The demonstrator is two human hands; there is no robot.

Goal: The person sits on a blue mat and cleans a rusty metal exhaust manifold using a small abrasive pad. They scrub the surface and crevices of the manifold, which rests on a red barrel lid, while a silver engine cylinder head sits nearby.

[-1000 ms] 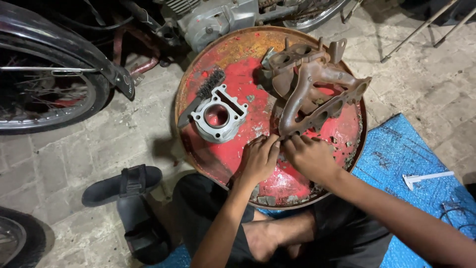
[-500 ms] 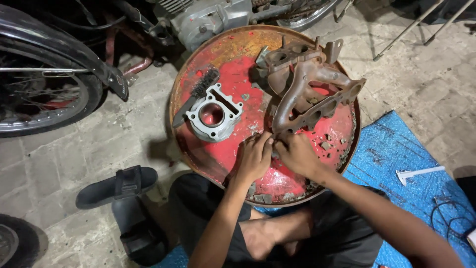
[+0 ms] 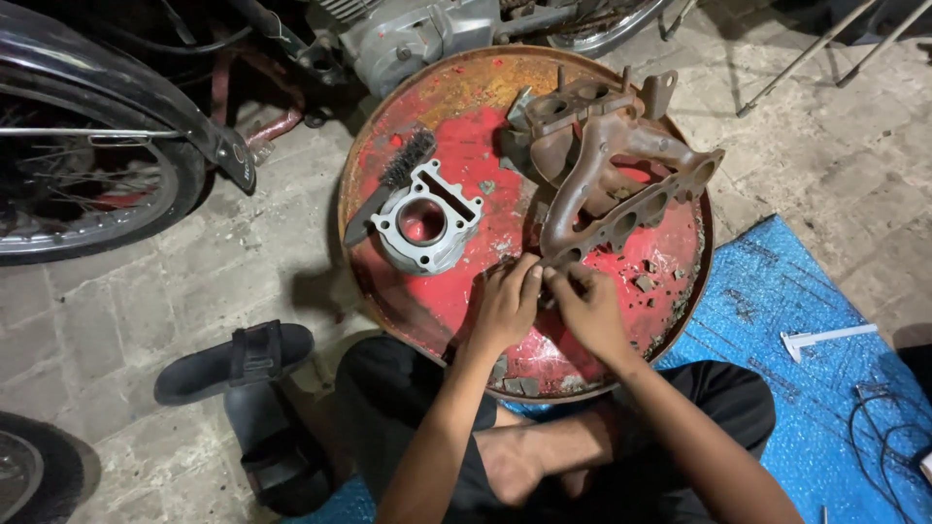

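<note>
Just beside fingers (image 3: 532, 283): rusty manifold (image 3: 612, 184).

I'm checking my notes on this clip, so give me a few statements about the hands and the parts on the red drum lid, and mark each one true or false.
1. Both hands meet at the near end of the rusty manifold. True: the left hand and right hand have their fingertips together there.
2. The grey engine cylinder lies on the blue mat. False: it lies on the red drum lid; the blue mat is beside the lid.
3. A wire brush lies beside the cylinder. True.
4. The right hand holds the wire brush. False: the brush lies apart from both hands.
5. A black sandal lies on the paving. True.
</note>
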